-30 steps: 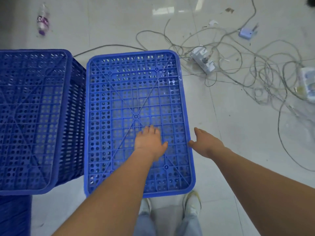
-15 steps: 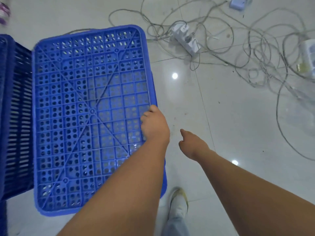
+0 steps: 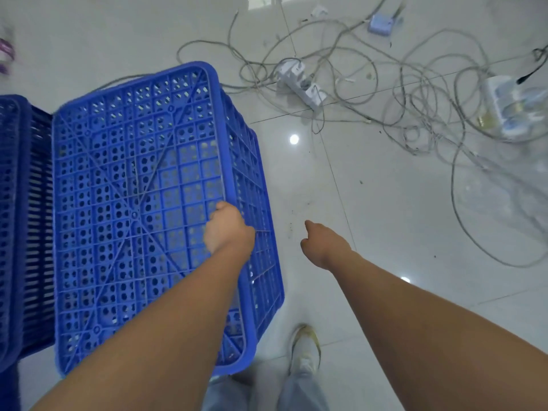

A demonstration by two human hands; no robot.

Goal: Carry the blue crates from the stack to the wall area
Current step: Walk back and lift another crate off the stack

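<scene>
Cables (image 3: 385, 93) litter the floor: with my left hand (image 3: 228, 229) clenched on the blue crate (image 3: 133, 203) rim (right hand (image 3: 321, 244) loose, empty), I should step clear.

The blue crate (image 3: 136, 209) has tilted: its edge under the left hand (image 3: 228, 229) now stands raised, side wall exposed. That hand moved from the grid face to grip this edge. The right hand (image 3: 321, 244) has drawn clear, touching nothing.
</scene>
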